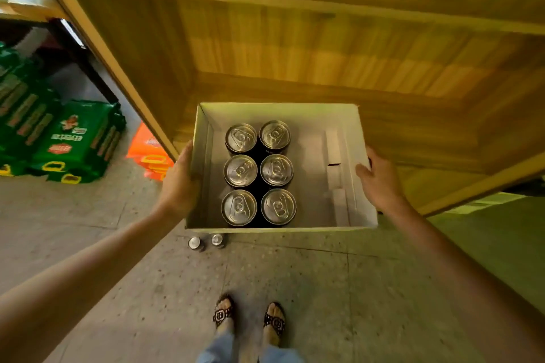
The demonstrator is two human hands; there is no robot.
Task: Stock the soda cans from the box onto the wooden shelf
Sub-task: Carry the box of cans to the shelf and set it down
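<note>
An open cardboard box is held out in front of me, its far half over the lower board of the wooden shelf. Inside it stand several dark soda cans with silver tops, packed in two rows toward the left; the right part of the box floor is bare. My left hand grips the box's left wall. My right hand grips the right wall, thumb over the rim. The shelf compartment above the box shows no cans.
Two loose cans stand on the speckled floor just below the box's near edge. Green drink cartons and an orange pack lie on the floor to the left. My sandalled feet are below. The shelf's left upright slants past the left hand.
</note>
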